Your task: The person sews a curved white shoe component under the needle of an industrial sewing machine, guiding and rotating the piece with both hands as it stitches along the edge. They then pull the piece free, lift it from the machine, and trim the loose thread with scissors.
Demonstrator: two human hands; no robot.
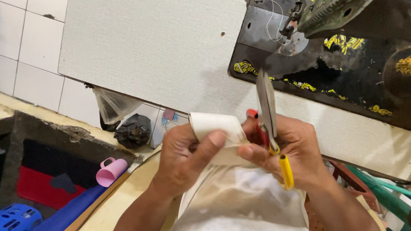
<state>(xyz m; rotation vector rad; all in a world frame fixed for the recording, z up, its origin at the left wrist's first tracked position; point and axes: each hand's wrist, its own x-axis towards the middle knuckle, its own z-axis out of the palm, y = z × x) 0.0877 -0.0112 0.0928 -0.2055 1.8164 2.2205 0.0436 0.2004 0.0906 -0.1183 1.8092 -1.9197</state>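
Observation:
My left hand (181, 154) pinches a folded strip of cream fabric (215, 129) between thumb and fingers. My right hand (293, 150) also grips the fabric's edge and holds scissors (267, 112) with red and yellow handles, blades pointing up and closed. More of the cream cloth (233, 202) hangs down toward my lap. Both hands are held just in front of the white table top (159, 40), below the black sewing machine (357, 42) with yellow ornaments.
Beyond the table edge lie a white tiled floor (25, 42), a black plastic bag (134, 130), a clear bag (113, 104), a pink cup (110, 171), a blue basket (4, 227) and a blue roll (52, 228). Green rods (386, 194) stand at right.

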